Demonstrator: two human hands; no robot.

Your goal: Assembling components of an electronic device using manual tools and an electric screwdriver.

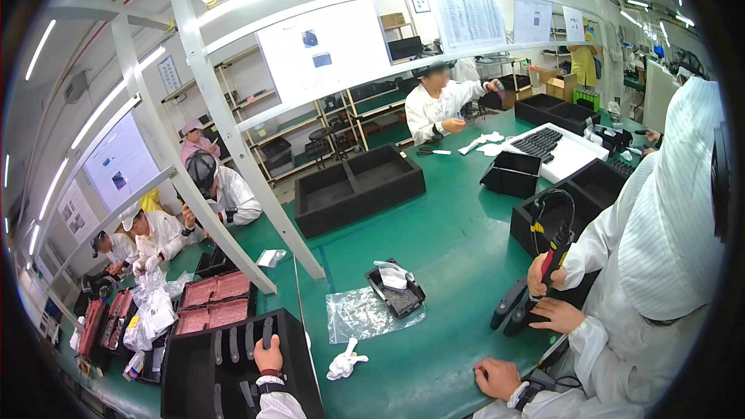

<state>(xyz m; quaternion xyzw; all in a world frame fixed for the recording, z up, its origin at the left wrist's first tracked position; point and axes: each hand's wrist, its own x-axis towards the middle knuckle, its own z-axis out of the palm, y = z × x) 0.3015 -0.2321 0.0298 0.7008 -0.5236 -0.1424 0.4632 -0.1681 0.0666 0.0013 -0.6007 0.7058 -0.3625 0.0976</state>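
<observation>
My left hand (269, 357) lies on a black foam tray (194, 365) at the lower left, its fingers closed round the lower end of a dark grey elongated part (266, 332) that sits in a slot. Several similar parts lie in the neighbouring slots. My right hand (497, 379) rests on the green table (450, 248) at the lower right, fingers curled, with nothing visible in it. A dark strap and cable sit at its wrist.
A co-worker in a white coat (660, 248) stands close on my right, both hands on a black tool (552, 260). Between my hands lie a crumpled white cloth (345, 361), a clear plastic bag (361, 314) and a small black tray (397, 293). Large black foam trays (357, 186) stand farther back. Other people work around the table.
</observation>
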